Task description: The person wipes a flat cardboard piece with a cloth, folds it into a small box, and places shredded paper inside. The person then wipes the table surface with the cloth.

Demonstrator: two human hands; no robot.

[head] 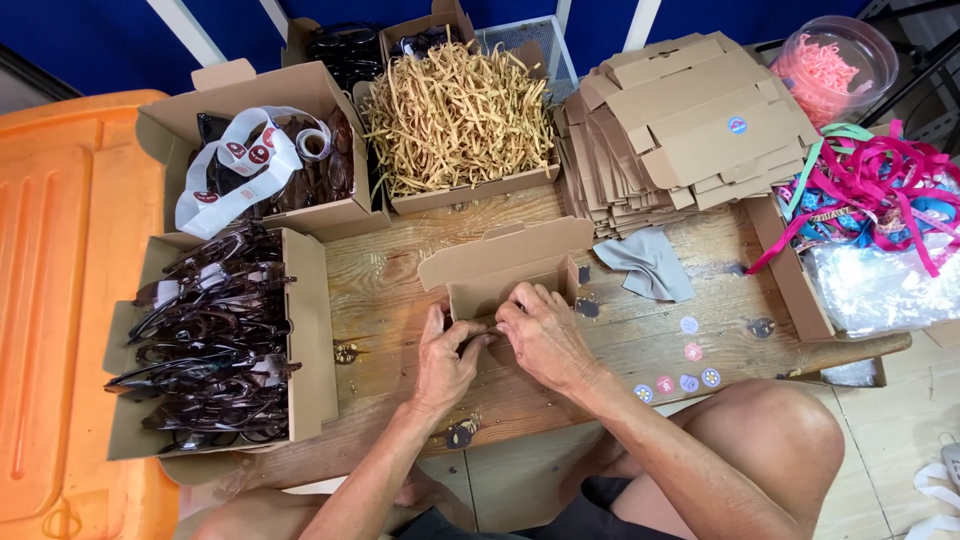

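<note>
A small brown cardboard box (505, 262) with its lid flap up stands on the wooden table (400, 300), in the middle. My left hand (445, 358) and my right hand (542, 335) both grip its near edge, fingers pinching the front flap. A grey cloth (650, 262) lies just right of the box. Several round coloured stickers (688, 368) lie on the wood to the right of my right hand.
A box of dark sunglasses (215, 345) sits at left, a box with a sticker roll (255, 160) behind it. Tan paper shreds (455, 110) fill a box at the back. Flat cardboard blanks (690, 120) are stacked at back right, pink ribbons (870, 180) at far right. An orange crate (60, 290) stands left.
</note>
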